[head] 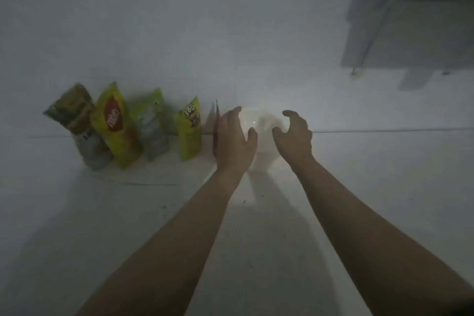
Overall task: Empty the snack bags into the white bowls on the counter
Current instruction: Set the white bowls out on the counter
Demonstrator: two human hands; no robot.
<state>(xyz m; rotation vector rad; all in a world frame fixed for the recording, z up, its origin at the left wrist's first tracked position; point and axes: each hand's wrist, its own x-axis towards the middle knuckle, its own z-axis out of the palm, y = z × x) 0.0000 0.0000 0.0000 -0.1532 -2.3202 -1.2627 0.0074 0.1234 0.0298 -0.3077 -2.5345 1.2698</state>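
A white bowl (261,133) stands on the white counter against the wall, pale and hazy in the dim light. My left hand (234,140) is at its left side with fingers fairly straight, and my right hand (295,133) is at its right side with fingers loosely curved; neither plainly grips it. Left of the bowl several snack bags lean against the wall: a small yellow-green bag (189,129), a green and silver bag (152,124), a yellow bag with a red oval (115,126) and a brownish bag (77,123). A thin red-edged packet (216,120) stands just behind my left hand.
The white counter (128,226) stretches toward me. A grey wall cabinet (410,28) hangs at the upper right. The scene is dark and blurred.
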